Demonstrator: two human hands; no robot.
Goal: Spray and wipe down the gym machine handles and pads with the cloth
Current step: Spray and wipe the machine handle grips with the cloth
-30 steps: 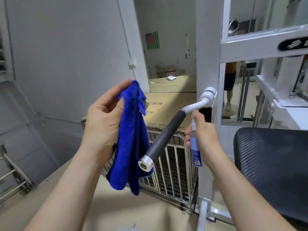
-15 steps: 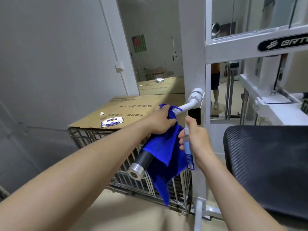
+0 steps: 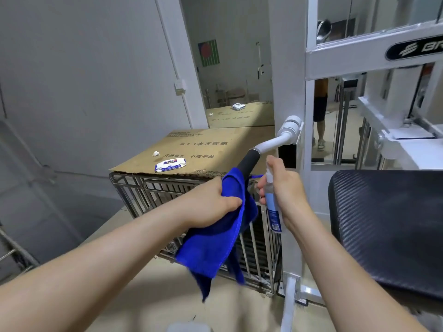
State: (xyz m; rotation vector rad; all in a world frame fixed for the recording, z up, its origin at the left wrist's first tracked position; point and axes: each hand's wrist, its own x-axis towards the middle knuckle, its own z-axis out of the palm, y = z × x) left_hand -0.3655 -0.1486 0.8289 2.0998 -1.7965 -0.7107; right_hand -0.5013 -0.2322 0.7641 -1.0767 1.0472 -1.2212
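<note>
Wrapping the blue cloth [image 3: 215, 248] around the lower end of the machine handle [image 3: 247, 161], my left hand [image 3: 215, 204] is curling its fingers over it; my right hand [image 3: 285, 188] is clutching the spray bottle [image 3: 273, 212] upright just beside the handle; the black pad [image 3: 388, 226] is sitting to my right; a wipes pack [image 3: 170, 164] is lying on the cardboard [image 3: 211, 144] behind.

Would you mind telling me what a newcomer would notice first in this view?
The bright blue microfibre cloth in the centre of the frame stands out first. The left hand grips it, wrapped around the black foam-gripped machine handle. Just to its right, the right hand holds a small blue-labelled spray bottle, and a large black textured pad fills the right edge.
</note>
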